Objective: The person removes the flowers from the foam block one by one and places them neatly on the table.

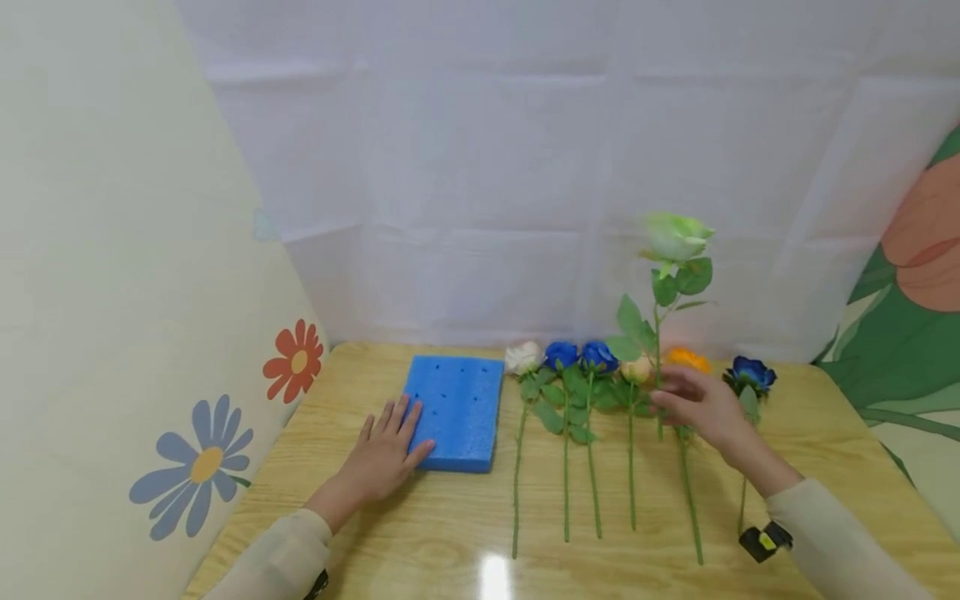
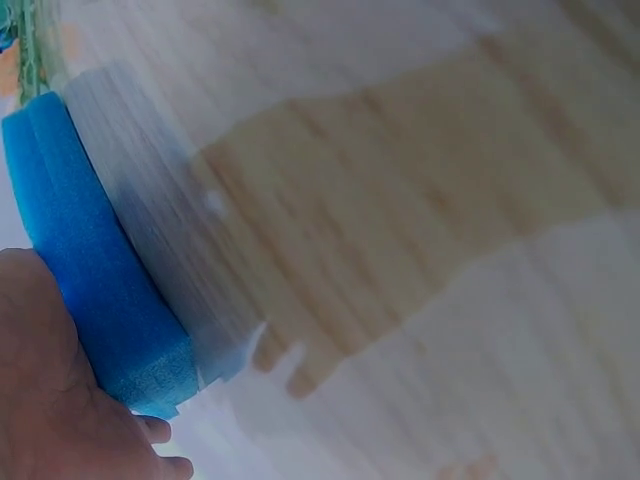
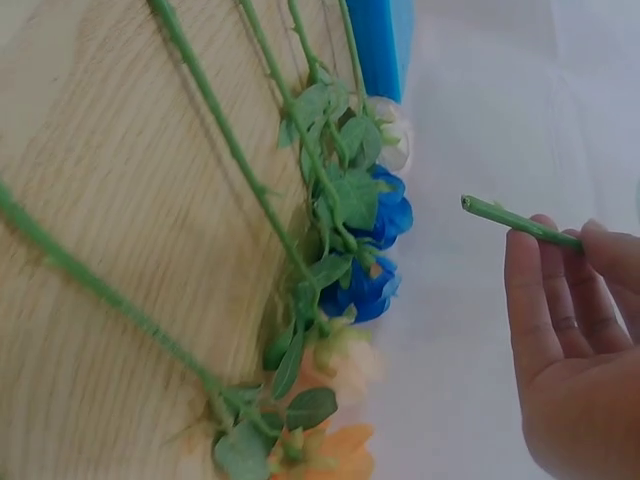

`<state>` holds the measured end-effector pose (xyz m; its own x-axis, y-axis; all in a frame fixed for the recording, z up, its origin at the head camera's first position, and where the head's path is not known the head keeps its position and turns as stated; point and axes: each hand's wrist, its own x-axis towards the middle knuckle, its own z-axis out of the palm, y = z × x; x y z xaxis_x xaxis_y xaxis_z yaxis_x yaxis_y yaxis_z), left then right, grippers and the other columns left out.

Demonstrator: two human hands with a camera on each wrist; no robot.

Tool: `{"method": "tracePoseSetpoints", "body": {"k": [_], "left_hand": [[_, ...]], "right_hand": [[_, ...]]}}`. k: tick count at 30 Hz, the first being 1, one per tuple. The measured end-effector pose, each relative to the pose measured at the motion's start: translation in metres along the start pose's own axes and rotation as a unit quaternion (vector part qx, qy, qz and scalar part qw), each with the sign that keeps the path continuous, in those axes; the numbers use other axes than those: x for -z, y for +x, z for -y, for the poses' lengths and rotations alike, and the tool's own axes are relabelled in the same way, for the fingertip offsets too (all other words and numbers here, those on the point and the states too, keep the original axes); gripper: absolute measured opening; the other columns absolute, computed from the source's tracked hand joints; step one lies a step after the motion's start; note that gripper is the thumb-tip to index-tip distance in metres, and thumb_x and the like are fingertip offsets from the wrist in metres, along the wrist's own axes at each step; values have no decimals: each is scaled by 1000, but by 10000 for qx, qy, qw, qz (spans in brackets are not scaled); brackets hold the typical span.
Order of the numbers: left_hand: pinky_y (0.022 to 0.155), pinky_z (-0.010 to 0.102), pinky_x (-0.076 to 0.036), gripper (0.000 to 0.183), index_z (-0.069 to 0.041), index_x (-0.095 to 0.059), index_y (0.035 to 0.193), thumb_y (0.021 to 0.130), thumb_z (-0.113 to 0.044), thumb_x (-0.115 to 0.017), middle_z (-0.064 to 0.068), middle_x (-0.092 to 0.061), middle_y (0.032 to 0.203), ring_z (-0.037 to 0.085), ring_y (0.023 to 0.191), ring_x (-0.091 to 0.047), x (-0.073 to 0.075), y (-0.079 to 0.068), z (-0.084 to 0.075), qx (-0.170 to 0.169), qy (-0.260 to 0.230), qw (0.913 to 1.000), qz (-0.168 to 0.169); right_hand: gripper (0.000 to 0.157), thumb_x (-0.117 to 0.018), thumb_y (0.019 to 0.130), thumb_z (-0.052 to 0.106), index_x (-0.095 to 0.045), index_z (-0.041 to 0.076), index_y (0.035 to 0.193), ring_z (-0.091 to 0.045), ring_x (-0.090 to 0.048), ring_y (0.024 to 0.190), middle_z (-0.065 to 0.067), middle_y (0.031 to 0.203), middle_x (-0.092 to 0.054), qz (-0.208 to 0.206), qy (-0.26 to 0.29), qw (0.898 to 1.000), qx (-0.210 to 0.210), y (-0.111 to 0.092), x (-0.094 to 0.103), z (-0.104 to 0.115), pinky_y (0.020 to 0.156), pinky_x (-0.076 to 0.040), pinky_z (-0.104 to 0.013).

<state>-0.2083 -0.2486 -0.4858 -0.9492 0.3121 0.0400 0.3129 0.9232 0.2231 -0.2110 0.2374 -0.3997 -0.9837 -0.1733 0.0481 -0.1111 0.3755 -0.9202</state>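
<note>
My right hand (image 1: 705, 410) pinches the stem of a pale green and white artificial rose (image 1: 678, 239) between thumb and fingers. The rose stands upright in the air, bloom at the top, with the cut stem end (image 3: 490, 210) sticking out past my fingers in the right wrist view. With fingers spread, my left hand (image 1: 382, 457) rests on the left edge of a blue foam block (image 1: 459, 417) that has several small holes in its top. In the left wrist view, the block's side (image 2: 90, 240) shows beside that hand.
Right of the block, several roses lie in a row, stems toward me: white (image 1: 523, 358), two blue (image 1: 598, 357), peach (image 1: 637, 369) and orange (image 1: 688, 360). A dark blue rose (image 1: 752, 374) lies farthest right. A white backdrop (image 1: 480, 167) stands behind the wooden table (image 1: 435, 533).
</note>
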Motion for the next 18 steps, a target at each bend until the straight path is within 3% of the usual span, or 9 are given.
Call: {"method": "tracePoseSetpoints", "body": {"k": [7,18], "left_hand": [[118,69,-12,77,-1,-22,160,107,-55,-36,24,-12,167,48,152,-13,-2,0,0,4,24,10000,-24],[118,70,-12,76,0,-23,159,107,-52,-40,25,-14,166,49,151,-14,2,-1,-3,-2,-46,10000,-8]], "right_hand": [[61,-67,100,24,-43,-6,147,-3,-66,92,-18,118,-60,-116,-210,9994,-242,-19,16,-8,81,-61,-37],[64,-64,102,21,-34,-10,150,-6,-69,90,-8,112,-66,-69,-216,9975,-670,-45,43,-31,81,-61,-39]]}}
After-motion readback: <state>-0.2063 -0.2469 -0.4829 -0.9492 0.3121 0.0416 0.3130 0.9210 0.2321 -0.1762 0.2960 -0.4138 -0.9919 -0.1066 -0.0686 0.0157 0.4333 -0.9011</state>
